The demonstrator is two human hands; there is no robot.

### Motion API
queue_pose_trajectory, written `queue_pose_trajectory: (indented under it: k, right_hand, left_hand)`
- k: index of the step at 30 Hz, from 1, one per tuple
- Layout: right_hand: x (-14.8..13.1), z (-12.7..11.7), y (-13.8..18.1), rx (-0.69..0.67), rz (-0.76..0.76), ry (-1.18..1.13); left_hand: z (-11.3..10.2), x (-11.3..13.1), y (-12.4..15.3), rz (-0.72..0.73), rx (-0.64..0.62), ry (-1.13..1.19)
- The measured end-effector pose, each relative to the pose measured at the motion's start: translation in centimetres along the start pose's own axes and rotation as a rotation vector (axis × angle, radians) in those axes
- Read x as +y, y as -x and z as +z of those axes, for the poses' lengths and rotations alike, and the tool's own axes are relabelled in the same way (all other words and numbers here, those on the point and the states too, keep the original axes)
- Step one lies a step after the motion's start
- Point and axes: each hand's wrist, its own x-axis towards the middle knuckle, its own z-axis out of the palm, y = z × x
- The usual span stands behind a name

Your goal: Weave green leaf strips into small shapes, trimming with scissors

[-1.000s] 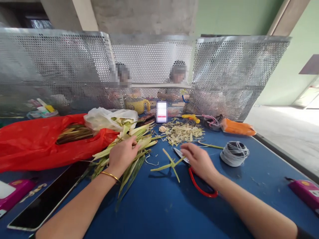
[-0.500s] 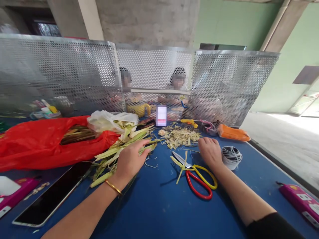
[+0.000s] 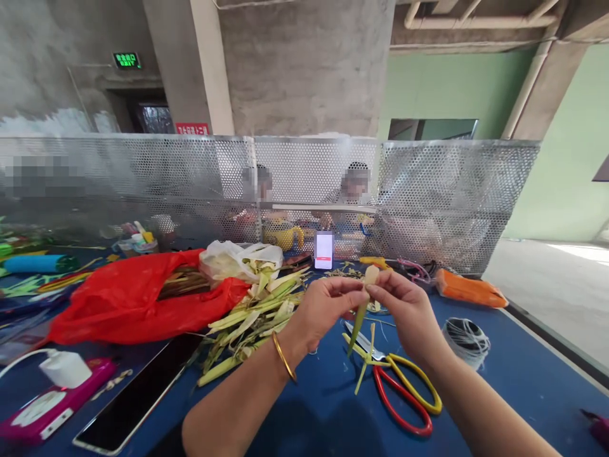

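A pale green strip of corn husk hangs between my hands above the table, its broad pale end up and its greener tip pointing down. My left hand, with a gold bangle at the wrist, pinches it from the left. From the right, my right hand pinches the same strip near its top. Below them lie open-bladed scissors with one red and one yellow handle. A small crossed piece of knotted husk rests over the blades. Left of my hands is a heap of husks.
A red plastic bag, a white bag and a black-screened phone lie left. An upright lit phone stands before a perforated metal screen, people behind it. Right are grey cord and an orange packet.
My left hand has left the husk heap with a strip, and my right hand has come over to meet it. Both now grip the strip. The view has tilted up and turned left.
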Motion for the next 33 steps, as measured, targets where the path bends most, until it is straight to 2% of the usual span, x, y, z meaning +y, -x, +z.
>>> queue_pose_trajectory:
  k: [3, 8, 11, 17, 23, 28, 33]
  right_hand:
    - [1.1, 0.3, 0.2, 0.058, 0.002, 0.057]
    - [2.5, -0.2, 0.1, 0.072, 0.009, 0.152]
    - [2.6, -0.5, 0.0, 0.075, 0.037, 0.150]
    - [2.4, -0.4, 0.1, -0.021, 0.129, 0.023]
    - [2.2, -0.2, 0.1, 0.099, 0.105, -0.046]
    - [2.3, -0.5, 0.0, 0.127, 0.118, -0.073]
    - [3.1, -1.2, -0.4, 0.147, 0.090, 0.055]
  left_hand:
    - [0.2, -1.1, -0.3, -0.018, 0.030, -0.044]
    - [-0.2, -2.1, -0.6, -0.066, 0.094, -0.078]
    - [-0.4, -2.0, -0.7, -0.133, 0.047, -0.057]
    - [-0.6, -1.7, -0.4, -0.245, -0.112, -0.064]
    - [-0.6, -1.7, -0.3, -0.305, -0.126, -0.066]
    - [-0.7, -2.0, -0.5, -0.315, -0.098, -0.076]
    - [-0.7, -2.3, -0.7, -0.290, -0.044, -0.096]
